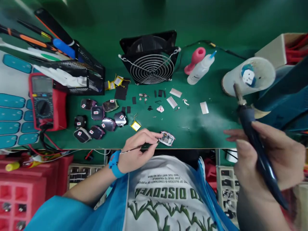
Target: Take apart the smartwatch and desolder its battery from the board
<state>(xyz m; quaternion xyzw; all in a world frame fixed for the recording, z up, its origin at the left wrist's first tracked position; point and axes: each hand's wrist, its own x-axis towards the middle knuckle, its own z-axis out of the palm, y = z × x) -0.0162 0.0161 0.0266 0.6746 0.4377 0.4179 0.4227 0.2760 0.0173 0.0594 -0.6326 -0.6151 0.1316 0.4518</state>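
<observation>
Head view: the left hand [137, 146], nearly closed, pinches a thin tool [132, 149] beside the circuit board [167, 138] near the tabletop [199, 136] edge. The right hand [280, 154] curls around a soldering iron [258, 152], tip near the white cup [230, 80].

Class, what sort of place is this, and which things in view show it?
Probably an electronics repair or assembly bench: there is a red multimeter, the right hand holds what looks like a soldering iron, and a small circuit board is by the left hand.
</observation>
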